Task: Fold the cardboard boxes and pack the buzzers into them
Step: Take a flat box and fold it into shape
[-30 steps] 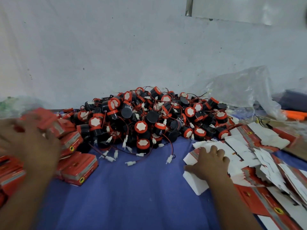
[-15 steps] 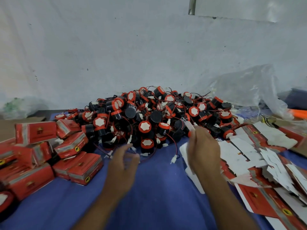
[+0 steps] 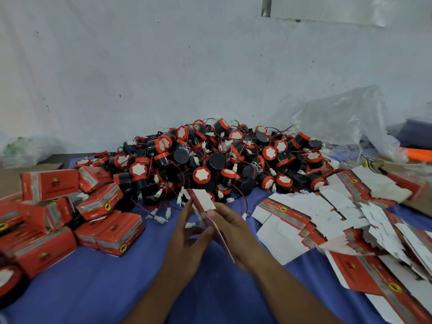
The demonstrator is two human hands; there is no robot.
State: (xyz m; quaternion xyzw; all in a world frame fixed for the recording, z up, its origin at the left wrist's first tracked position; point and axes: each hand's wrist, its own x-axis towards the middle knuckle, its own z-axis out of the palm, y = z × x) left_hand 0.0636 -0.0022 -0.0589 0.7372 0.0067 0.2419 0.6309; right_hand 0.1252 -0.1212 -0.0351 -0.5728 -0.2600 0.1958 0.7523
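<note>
Blue cloth bench (image 3: 117, 288), buzzer pile (image 3: 222, 160) at the back — carton blank (image 3: 203, 205) is now off the blank stack (image 3: 304, 220) and mid-bench, pinched by right hand (image 3: 233, 228) and newly arrived left hand (image 3: 187, 237) — folding starts, likely, with no buzzer picked yet.

left hand (image 3: 187, 232): fingers extended, flat carton (image 3: 203, 201) pinched | right hand (image 3: 233, 230): carton gripped, thumb pressed on it | forearms: converged

Blue table cover (image 3: 93, 288), scuffed white wall (image 3: 163, 66), crumpled clear plastic bag (image 3: 346, 118), orange object far right (image 3: 418, 153)
</note>
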